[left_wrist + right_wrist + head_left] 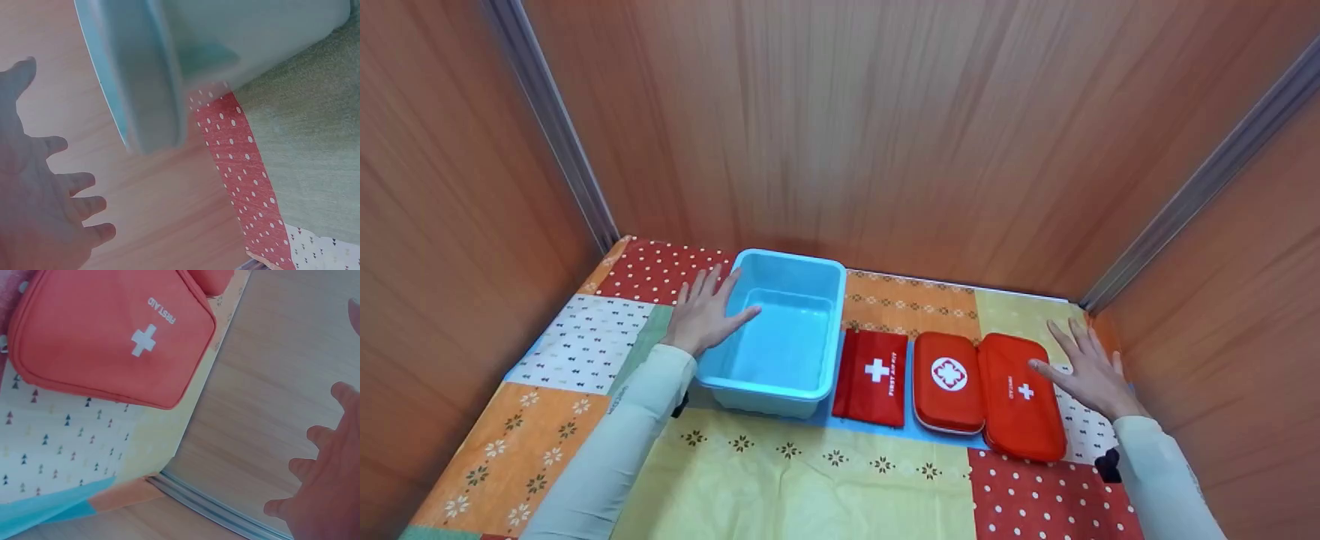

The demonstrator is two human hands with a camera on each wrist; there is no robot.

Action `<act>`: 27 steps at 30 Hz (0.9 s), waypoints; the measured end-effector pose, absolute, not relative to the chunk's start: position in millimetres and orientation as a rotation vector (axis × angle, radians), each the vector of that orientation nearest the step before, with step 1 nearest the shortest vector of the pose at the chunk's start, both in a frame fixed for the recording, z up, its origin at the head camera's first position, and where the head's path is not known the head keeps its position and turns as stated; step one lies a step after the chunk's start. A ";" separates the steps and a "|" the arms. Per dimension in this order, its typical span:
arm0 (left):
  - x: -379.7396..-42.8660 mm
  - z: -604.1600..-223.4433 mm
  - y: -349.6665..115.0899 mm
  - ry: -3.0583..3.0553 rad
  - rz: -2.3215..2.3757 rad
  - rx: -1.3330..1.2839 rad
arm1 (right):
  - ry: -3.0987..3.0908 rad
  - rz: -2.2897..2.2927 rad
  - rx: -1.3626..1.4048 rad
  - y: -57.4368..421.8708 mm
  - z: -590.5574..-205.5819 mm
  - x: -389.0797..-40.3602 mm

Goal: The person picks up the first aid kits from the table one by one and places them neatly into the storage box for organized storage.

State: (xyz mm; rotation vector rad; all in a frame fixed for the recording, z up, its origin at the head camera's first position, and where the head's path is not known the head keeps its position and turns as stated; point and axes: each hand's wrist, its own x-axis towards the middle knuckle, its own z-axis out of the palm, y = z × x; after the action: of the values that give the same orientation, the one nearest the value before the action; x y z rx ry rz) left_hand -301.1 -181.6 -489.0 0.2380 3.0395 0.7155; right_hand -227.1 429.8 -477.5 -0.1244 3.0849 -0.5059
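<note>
My left hand [705, 315], fingers spread, hovers over the left rim of a light blue plastic bin [789, 330] and holds nothing. In the left wrist view the bin's outer wall [259, 39] rises beside that hand [39, 185]. My right hand [1091, 373] is spread too, held beside the rightmost red first aid pouch [1020, 420]. That pouch carries a white cross, and the right wrist view shows its face [95, 337] apart from the fingers. A red case with a round white emblem [949, 409] and a flat dark red first aid kit pouch [870, 401] lie between pouch and bin.
A patchwork-patterned cloth [810, 487] covers the table. Wood-grain panels enclose it at the back [840, 135], left [450, 225] and right [1222, 322], with metal strips [559, 112] at the corners. The three red items lie side by side, right of the bin.
</note>
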 end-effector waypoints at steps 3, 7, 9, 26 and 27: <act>-299.0 -488.4 -188.0 3.017 0.751 0.200 | 3.080 -0.523 -0.119 431.0 -480.3 -226.2; -294.8 -487.7 -194.9 3.014 0.779 0.113 | 3.058 -0.550 -0.104 432.8 -484.3 -224.2; -292.4 -487.9 -196.8 3.041 0.777 0.068 | 3.053 -0.559 -0.098 434.2 -486.2 -223.4; -289.5 -493.7 -194.6 3.031 0.763 0.004 | 2.972 -0.604 -0.031 449.9 -504.6 -212.7; -289.1 -493.2 -194.0 3.049 0.738 0.005 | 2.952 -0.616 -0.015 451.1 -506.5 -211.1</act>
State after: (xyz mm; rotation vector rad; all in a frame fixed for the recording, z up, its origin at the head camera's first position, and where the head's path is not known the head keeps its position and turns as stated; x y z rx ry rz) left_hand -289.1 -194.0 -493.2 0.0052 3.0486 0.7375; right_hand -211.1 451.1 -506.5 -0.0150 2.9524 -0.6162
